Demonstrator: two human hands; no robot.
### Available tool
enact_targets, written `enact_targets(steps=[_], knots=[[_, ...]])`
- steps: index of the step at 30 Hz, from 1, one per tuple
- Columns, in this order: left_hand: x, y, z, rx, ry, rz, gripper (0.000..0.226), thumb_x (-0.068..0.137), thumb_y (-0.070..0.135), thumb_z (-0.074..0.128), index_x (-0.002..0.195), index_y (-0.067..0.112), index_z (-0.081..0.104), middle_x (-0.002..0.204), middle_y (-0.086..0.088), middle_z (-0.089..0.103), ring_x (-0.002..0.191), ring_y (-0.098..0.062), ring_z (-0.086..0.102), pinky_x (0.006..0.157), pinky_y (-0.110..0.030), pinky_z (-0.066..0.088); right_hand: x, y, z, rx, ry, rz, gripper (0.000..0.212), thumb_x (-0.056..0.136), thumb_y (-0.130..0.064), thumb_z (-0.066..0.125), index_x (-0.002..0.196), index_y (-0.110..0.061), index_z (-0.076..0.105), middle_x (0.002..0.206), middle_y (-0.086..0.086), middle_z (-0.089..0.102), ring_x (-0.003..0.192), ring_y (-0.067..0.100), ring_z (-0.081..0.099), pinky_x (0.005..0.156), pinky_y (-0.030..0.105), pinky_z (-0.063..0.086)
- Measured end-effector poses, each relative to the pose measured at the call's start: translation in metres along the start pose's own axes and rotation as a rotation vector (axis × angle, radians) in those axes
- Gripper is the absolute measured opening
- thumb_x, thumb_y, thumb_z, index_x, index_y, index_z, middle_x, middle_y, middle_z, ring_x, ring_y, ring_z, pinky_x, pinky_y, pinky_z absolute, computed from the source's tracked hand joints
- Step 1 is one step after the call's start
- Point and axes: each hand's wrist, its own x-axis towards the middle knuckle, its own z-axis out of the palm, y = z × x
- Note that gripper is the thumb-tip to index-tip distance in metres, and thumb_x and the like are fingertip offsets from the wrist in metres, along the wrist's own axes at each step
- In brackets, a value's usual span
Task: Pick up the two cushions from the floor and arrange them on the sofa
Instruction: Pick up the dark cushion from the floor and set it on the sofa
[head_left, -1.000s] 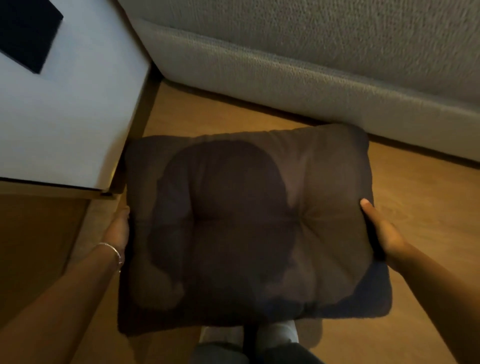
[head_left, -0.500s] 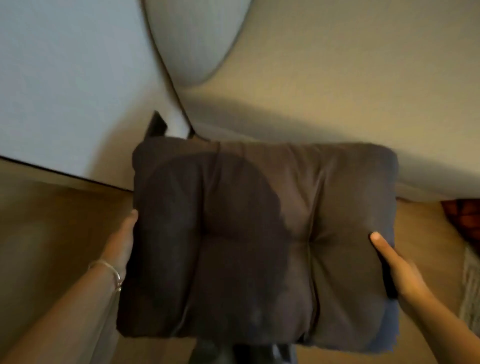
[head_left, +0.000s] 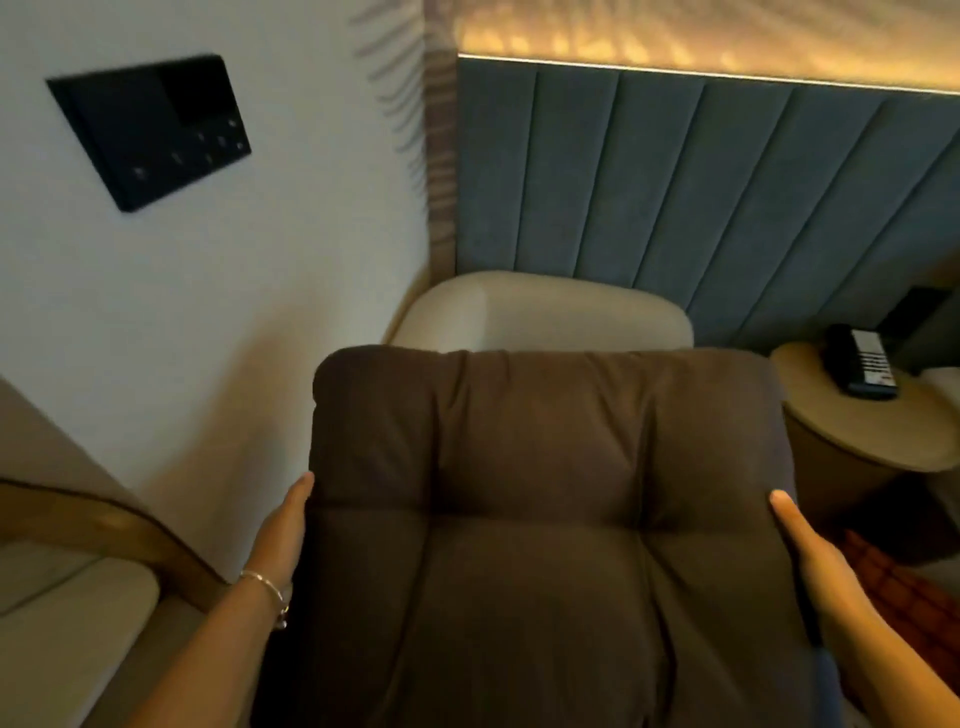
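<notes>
Both hands clamp the brown cushion (head_left: 545, 519) by its edges, left hand (head_left: 280, 530) at nine o'clock, right hand (head_left: 810, 556) at three, sofa (head_left: 540, 312) at twelve.

Black wall control panel (head_left: 148, 130) with small buttons, mounted on the pale wall (head_left: 291, 218) at upper left. Blue-grey padded wall panelling (head_left: 701, 197) with vertical seams, lit along its top edge by a warm light strip (head_left: 727, 70). Round side table (head_left: 852, 431) at right, bearing a black telephone (head_left: 860, 366).
</notes>
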Motion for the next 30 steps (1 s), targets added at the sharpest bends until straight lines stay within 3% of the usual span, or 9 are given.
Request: enact_targets(steps=[2, 4, 7, 8, 12, 16, 24, 30], knots=[[0.005, 0.016, 0.0, 0.038, 0.012, 0.062, 0.073, 0.082, 0.063, 0.042, 0.139, 0.017, 0.044, 0.143, -0.007, 0.048, 0.129, -0.03, 0.044, 0.111, -0.048, 0.031, -0.006, -0.009, 0.001, 0.041, 0.005, -0.039, 0.125, 0.027, -0.087, 0.057, 0.127, -0.013, 0.053, 0.127, 0.018, 0.057, 0.109, 0.034, 0.056, 0.097, 0.046, 0.042], [0.015, 0.032, 0.004, 0.053, -0.005, 0.096, 0.079, 0.075, 0.068, 0.043, 0.136, 0.018, 0.048, 0.139, -0.007, 0.051, 0.125, -0.029, 0.048, 0.107, -0.047, 0.035, -0.008, -0.019, 0.004, 0.098, 0.022, -0.068, 0.115, 0.037, -0.088, 0.053, 0.126, -0.015, 0.054, 0.126, 0.017, 0.057, 0.105, 0.032, 0.056, 0.095, 0.046, 0.042], [0.025, 0.043, 0.016, 0.049, -0.048, 0.106, 0.077, 0.076, 0.069, 0.041, 0.135, 0.019, 0.048, 0.138, -0.007, 0.051, 0.123, -0.031, 0.049, 0.104, -0.047, 0.038, -0.005, -0.028, 0.005, 0.144, 0.079, -0.105, 0.077, 0.054, -0.083, 0.049, 0.094, -0.019, 0.064, 0.105, 0.016, 0.064, 0.085, 0.026, 0.057, 0.089, 0.048, 0.044], [0.029, 0.046, 0.022, 0.047, -0.055, 0.106, 0.075, 0.079, 0.068, 0.04, 0.136, 0.019, 0.046, 0.139, -0.007, 0.05, 0.124, -0.032, 0.047, 0.105, -0.048, 0.037, -0.002, -0.03, 0.004, 0.135, 0.089, -0.118, 0.076, 0.053, -0.084, 0.047, 0.09, -0.021, 0.064, 0.099, 0.014, 0.064, 0.085, 0.026, 0.057, 0.09, 0.049, 0.044], [0.049, 0.06, 0.051, 0.04, -0.087, 0.093, 0.074, 0.082, 0.066, 0.037, 0.14, 0.02, 0.041, 0.144, -0.008, 0.046, 0.129, -0.032, 0.044, 0.109, -0.052, 0.033, 0.023, -0.043, -0.006, 0.161, 0.147, -0.162, 0.079, 0.068, -0.079, 0.043, 0.112, -0.016, 0.062, 0.109, 0.013, 0.062, 0.089, 0.024, 0.056, 0.085, 0.042, 0.043], [0.074, 0.077, 0.093, 0.042, -0.103, 0.114, 0.073, 0.085, 0.064, 0.036, 0.143, 0.019, 0.038, 0.147, -0.008, 0.043, 0.132, -0.032, 0.041, 0.11, -0.052, 0.031, 0.062, -0.062, -0.012, 0.219, 0.172, -0.146, 0.074, 0.079, -0.069, 0.039, 0.127, -0.014, 0.053, 0.127, 0.015, 0.057, 0.106, 0.026, 0.053, 0.088, 0.039, 0.038], [0.131, 0.095, 0.14, -0.009, -0.075, 0.068, 0.073, 0.085, 0.065, 0.035, 0.143, 0.021, 0.037, 0.148, -0.007, 0.042, 0.133, -0.031, 0.041, 0.111, -0.052, 0.031, 0.141, -0.11, 0.001, 0.077, 0.138, -0.14, 0.077, 0.082, -0.07, 0.028, 0.134, -0.017, 0.045, 0.139, 0.017, 0.047, 0.124, 0.034, 0.044, 0.099, 0.044, 0.033], [0.188, 0.119, 0.156, -0.021, -0.051, 0.019, 0.074, 0.083, 0.064, 0.037, 0.144, 0.021, 0.036, 0.148, -0.007, 0.041, 0.133, -0.03, 0.04, 0.111, -0.051, 0.031, 0.186, -0.149, 0.042, 0.052, 0.063, -0.157, 0.077, 0.08, -0.072, 0.032, 0.131, -0.017, 0.049, 0.133, 0.015, 0.053, 0.103, 0.023, 0.051, 0.088, 0.037, 0.036]])
